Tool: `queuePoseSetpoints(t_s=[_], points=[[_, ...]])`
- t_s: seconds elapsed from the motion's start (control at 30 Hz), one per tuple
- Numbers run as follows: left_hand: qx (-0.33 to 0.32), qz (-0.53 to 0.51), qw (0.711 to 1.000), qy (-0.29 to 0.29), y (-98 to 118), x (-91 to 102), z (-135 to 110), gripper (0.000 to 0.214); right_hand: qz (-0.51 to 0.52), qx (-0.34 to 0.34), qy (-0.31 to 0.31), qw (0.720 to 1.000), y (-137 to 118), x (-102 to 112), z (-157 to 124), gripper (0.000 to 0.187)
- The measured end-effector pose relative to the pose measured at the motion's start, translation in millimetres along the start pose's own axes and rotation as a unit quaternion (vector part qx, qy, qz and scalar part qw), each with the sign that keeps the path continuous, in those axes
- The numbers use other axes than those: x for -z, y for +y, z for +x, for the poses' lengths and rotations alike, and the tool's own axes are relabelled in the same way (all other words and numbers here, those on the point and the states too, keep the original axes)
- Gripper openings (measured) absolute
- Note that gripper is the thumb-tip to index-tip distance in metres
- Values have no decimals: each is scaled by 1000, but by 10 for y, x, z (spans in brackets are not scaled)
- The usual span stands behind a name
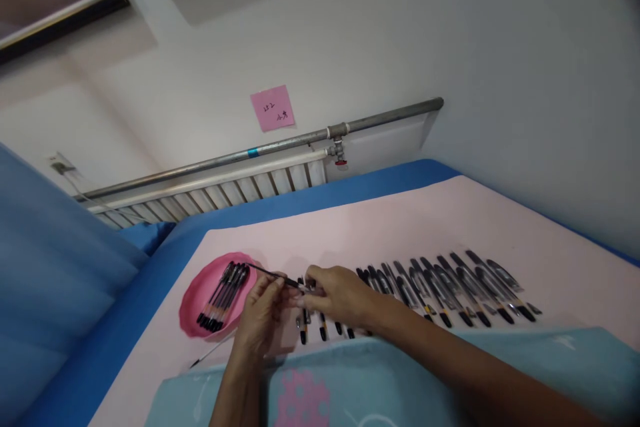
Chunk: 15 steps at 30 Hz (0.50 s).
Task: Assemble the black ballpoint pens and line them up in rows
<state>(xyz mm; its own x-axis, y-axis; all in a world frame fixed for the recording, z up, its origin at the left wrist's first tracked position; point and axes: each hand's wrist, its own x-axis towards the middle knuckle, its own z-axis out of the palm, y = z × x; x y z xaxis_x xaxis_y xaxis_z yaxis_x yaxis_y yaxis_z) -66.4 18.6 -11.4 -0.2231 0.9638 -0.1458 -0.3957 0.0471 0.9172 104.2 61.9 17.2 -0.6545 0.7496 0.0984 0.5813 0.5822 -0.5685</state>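
My left hand (263, 317) and my right hand (337, 293) meet over the pink sheet (400, 227), fingers pinched together on one thin black pen (273, 275) that points left toward the pink tray (193, 300). Which parts of the pen each hand grips is partly hidden. Several black pens (225, 290) lie bundled in the tray. A long row of black pens (450, 283) lies side by side to the right of my hands, and a few more pens (320, 330) lie just below them.
A blue table cover (300, 203) shows around the pink sheet. A light blue patterned cloth (350, 380) lies at the near edge. A radiator (210, 193) and a grey pipe (390, 117) run along the wall, with a pink sticky note (273, 108) above.
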Motion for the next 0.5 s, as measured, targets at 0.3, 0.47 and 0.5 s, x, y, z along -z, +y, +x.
queuePoseSetpoints(t_s=[0.3,0.47,0.5], points=[[-75,-48,990,112,203,195,60,34,24,44,-7,999,49,42,26,19],[-137,-60,973,177,235,289,99,31,37,54,-15,998,75,-5,19,19],[-132,-41,976,168,228,278,90,30,39,58,-16,997,78,-16,16,20]])
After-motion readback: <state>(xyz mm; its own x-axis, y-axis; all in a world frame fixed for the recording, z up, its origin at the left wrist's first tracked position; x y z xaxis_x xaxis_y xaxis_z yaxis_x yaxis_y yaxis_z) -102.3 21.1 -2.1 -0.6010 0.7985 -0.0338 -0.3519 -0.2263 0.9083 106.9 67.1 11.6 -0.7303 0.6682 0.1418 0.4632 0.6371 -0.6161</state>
